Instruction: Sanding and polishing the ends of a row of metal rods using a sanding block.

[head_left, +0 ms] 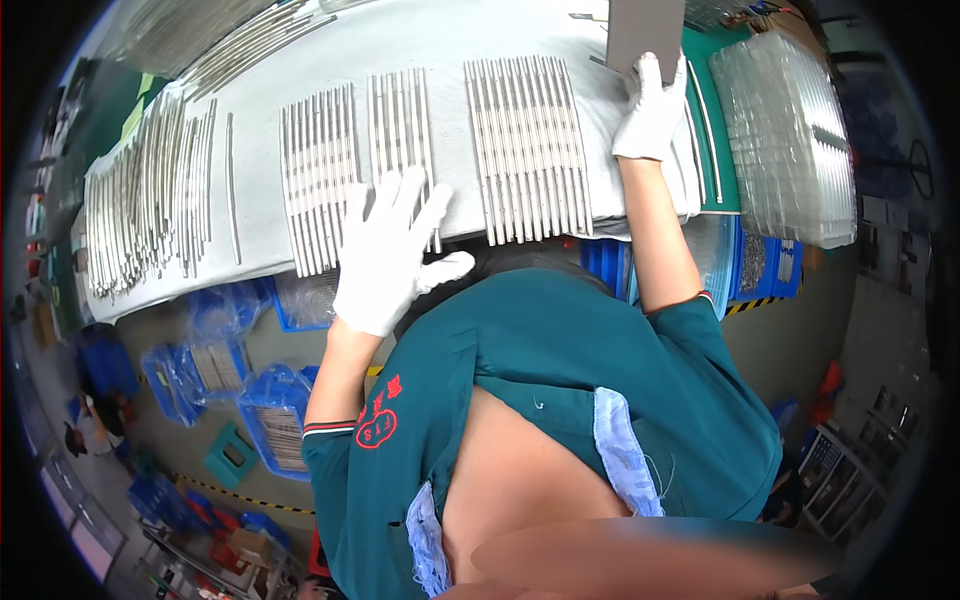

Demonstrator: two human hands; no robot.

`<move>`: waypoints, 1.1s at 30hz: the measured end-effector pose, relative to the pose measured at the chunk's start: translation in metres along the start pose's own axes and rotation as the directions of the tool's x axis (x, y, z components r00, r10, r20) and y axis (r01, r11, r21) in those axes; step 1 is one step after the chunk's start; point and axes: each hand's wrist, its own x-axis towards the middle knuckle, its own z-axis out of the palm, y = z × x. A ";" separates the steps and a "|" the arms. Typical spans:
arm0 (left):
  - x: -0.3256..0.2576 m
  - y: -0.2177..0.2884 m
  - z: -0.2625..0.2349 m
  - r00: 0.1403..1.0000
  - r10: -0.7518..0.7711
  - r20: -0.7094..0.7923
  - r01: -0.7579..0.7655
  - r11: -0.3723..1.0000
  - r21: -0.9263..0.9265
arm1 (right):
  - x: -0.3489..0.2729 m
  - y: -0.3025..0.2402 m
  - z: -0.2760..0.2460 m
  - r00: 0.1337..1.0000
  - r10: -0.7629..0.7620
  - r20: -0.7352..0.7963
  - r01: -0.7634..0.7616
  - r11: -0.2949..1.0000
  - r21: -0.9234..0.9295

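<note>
My left hand, in a white glove, has its fingers spread. Its fingertips lie over the lower ends of a narrow row of silver metal rods; whether they press on them I cannot tell. Beside that row, a wider set of rods lies to its left and another set of rods to its right, all side by side on a white cloth. My right hand, also gloved, grips the near edge of a flat grey rectangular panel at the far right of the table.
Loose rods are heaped at the table's left, with one single rod apart. Clear plastic trays are stacked at the right, next to a green mat with thin rods. Blue bins with rods stand below on the floor.
</note>
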 end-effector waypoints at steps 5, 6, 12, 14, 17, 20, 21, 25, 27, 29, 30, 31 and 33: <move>0.037 0.018 0.013 0.980 0.185 0.074 -0.178 0.980 -0.092 | 0.004 0.010 -0.005 0.998 -0.060 0.021 0.062 0.995 -0.085; 0.044 0.022 0.015 0.975 0.214 0.062 -0.207 0.974 -0.094 | 0.004 0.010 -0.004 0.998 -0.054 0.015 0.056 0.994 -0.094; 0.049 0.027 0.026 0.965 0.262 0.020 -0.260 0.962 -0.089 | 0.002 0.011 -0.001 1.000 -0.019 -0.011 0.019 0.999 -0.030; 0.044 0.024 0.026 0.972 0.232 0.036 -0.227 0.968 -0.110 | 0.002 0.008 -0.001 1.000 -0.013 0.000 0.013 0.999 -0.029; 0.035 0.018 0.020 0.979 0.194 0.058 -0.191 0.980 -0.059 | 0.002 0.010 -0.001 1.000 -0.010 0.002 0.010 1.000 -0.013; 0.023 0.013 0.005 0.990 0.095 0.100 -0.093 0.995 -0.025 | 0.002 0.011 -0.003 1.000 -0.022 0.008 0.022 1.000 -0.020; 0.019 0.011 0.003 0.990 0.078 0.116 -0.080 0.997 0.012 | 0.003 0.011 -0.004 1.000 -0.020 0.009 0.020 1.000 -0.020; 0.008 0.004 0.004 0.994 0.049 0.094 -0.050 0.999 0.007 | 0.003 0.011 -0.003 1.000 -0.019 0.018 0.020 0.999 -0.033; 0.011 0.007 0.006 0.994 0.057 0.092 -0.056 0.998 -0.011 | 0.003 0.011 -0.003 1.000 -0.014 0.019 0.014 0.999 -0.034; 0.014 0.010 0.013 0.994 0.090 0.061 -0.089 0.996 -0.020 | 0.003 0.011 -0.003 0.999 -0.015 0.030 0.016 0.999 -0.037; 0.017 0.011 0.014 0.991 0.112 0.072 -0.109 0.993 -0.040 | 0.003 0.011 -0.003 0.999 -0.015 0.031 0.016 0.999 -0.037; 0.022 0.014 0.014 0.988 0.134 0.081 -0.129 0.990 -0.060 | 0.004 0.013 -0.003 0.999 -0.024 0.031 0.026 0.998 -0.057; 0.030 0.017 0.018 0.982 0.178 0.066 -0.171 0.981 -0.095 | 0.005 0.013 -0.004 0.999 -0.033 0.033 0.036 0.996 -0.079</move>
